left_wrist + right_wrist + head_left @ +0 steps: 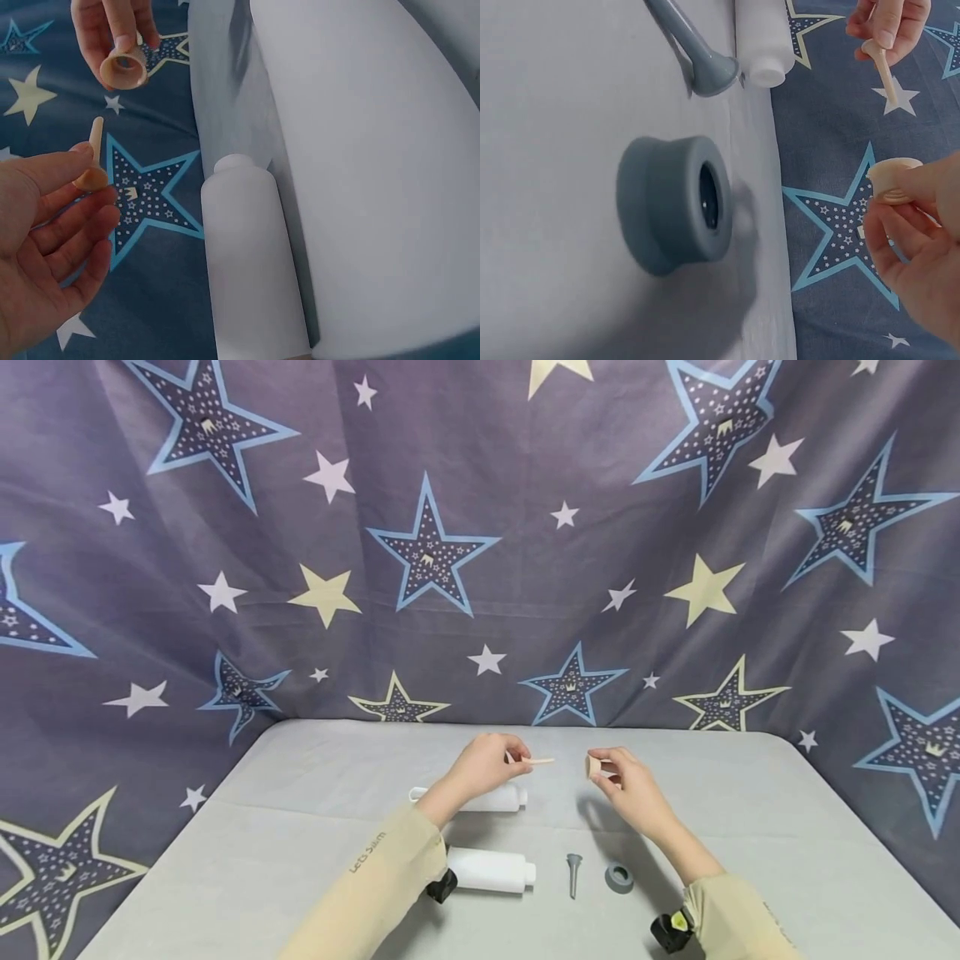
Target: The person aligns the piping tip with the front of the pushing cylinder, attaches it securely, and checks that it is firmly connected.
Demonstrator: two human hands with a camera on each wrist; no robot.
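Note:
My left hand [483, 767] pinches a cream-coloured stem piece [96, 142] by its flared end, between thumb and finger. Its thin stem points toward the right hand in the head view. Between the thumb and fingers of my right hand [633, 789] is a cream-coloured ring-shaped cap [886, 178], its round opening facing the left. A gap separates the two cream pieces, and both are held above the table. Below them lie a grey stem piece [573, 875] with a flared end and a grey ring-shaped cap [619, 878].
Two white bottles lie on their sides on the grey table [330, 777]: a near bottle [491, 870] and a far bottle [495, 800], both partly behind the left arm. A white loop [417, 793] shows beside that arm. A star-patterned curtain [525, 610] hangs behind the table.

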